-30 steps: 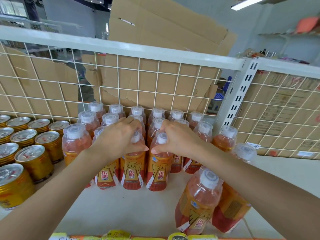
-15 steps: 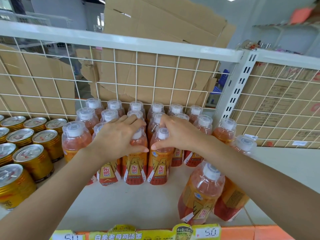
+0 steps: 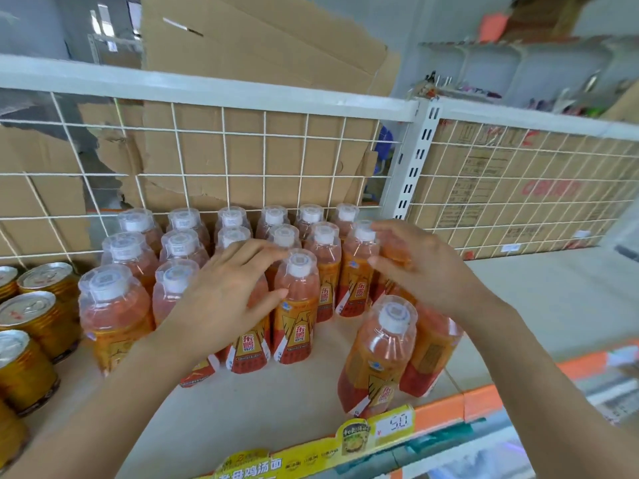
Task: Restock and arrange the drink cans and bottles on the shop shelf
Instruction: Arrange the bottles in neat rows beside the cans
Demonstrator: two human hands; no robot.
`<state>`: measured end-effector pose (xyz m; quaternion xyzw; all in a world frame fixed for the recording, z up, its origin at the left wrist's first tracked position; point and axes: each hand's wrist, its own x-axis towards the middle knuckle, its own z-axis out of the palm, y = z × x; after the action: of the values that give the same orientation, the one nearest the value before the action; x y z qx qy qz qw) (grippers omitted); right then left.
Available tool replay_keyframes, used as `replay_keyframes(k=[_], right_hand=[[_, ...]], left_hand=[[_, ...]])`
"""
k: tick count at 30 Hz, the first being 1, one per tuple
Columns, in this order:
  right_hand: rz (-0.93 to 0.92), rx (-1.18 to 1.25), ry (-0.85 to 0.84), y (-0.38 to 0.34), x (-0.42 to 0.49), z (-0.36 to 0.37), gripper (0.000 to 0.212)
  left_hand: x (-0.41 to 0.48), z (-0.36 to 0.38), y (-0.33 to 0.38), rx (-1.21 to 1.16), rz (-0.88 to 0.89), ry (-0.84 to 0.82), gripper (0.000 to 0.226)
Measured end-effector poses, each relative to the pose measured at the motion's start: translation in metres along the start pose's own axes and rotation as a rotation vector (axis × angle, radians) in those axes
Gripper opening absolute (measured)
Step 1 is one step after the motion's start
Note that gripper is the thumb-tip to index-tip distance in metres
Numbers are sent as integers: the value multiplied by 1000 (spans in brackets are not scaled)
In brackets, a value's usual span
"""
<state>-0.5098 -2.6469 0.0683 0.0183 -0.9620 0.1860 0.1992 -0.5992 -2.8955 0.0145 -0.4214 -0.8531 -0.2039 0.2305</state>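
Several orange drink bottles (image 3: 297,305) with clear caps stand in rows on the white shelf (image 3: 262,413), against the wire back. My left hand (image 3: 221,299) lies over a front-row bottle (image 3: 247,347), fingers and thumb curved round its top; only its label shows below the palm. My right hand (image 3: 425,267) curls round a bottle (image 3: 394,261) at the right end of the rows, mostly hidden by the hand. Two more bottles (image 3: 380,357) stand apart at the front right, near the shelf edge.
Gold cans (image 3: 31,319) fill the shelf's left side. A white wire grid (image 3: 242,167) backs the shelf, with cardboard behind it. A slotted upright post (image 3: 415,160) divides the bays. Bare shelf lies to the right (image 3: 553,299). A yellow and orange price strip (image 3: 390,425) runs along the front edge.
My right hand has let go of the front middle bottle and moved right to the bottle at the row's end. My left hand stays on its bottle with fingers looser. The view has shifted left and down.
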Motion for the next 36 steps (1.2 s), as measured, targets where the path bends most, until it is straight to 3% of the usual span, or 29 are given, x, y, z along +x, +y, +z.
replay_keyframes(k=[5,10,13,17,22,26,30,36], right_hand=[[128,-2,249,21,-60,-9,32],[212,-25,306,36,-105,-7,40],[254,1,293,45,-117,1,43],[342,96,204,58,-116,14,67],[408,157,78,76,-106,28,78],[346,128,67,87,-101,33,77],[201,120,49,91,-94,33,96],[93,264,-22,97,-86,35,78]], left_hand=[[2,15,24,-157,67,9,46],[2,30,61,-256,128,-10,51],[3,38,82,-335,140,-53,61],[2,55,101,-367,105,-159,86],[-2,73,112,-391,8,-207,92],[-4,76,116,-435,-99,-200,90],[0,74,121,-377,-171,-199,92],[12,69,121,-306,-254,-194,85]])
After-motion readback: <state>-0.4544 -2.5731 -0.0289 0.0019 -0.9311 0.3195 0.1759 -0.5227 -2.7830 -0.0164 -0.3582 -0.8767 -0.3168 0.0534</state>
